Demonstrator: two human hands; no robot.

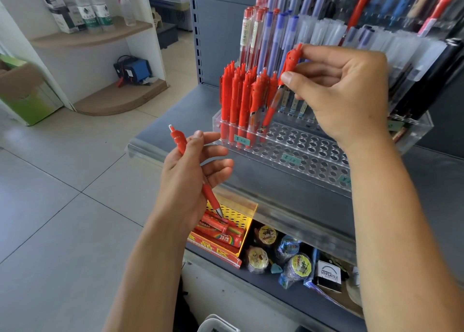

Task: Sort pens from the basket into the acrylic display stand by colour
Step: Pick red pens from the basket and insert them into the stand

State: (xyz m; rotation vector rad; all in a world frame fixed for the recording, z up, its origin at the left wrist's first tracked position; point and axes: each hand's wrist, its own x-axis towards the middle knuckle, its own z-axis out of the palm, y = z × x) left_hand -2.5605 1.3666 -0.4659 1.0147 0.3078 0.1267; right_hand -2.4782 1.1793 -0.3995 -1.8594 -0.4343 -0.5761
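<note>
A clear acrylic display stand (308, 153) with rows of round holes sits on the grey shelf. Several red pens (241, 98) stand in its left holes, with red and blue capped pens in the rows behind. My right hand (344, 90) pinches a red pen (288, 65) near its clip, its tip lowered to a hole beside the red group. My left hand (193, 171) holds another red pen (179, 141) in front of the stand, tip pointing down. A white basket rim (218, 324) shows at the bottom edge.
Below the shelf a yellow box (233, 228) holds red packets, beside rolls of tape (296, 261) and a small black box. More pens hang on the rack (376, 10) behind the stand. A white corner shelf (93, 38) with bottles stands to the left over tiled floor.
</note>
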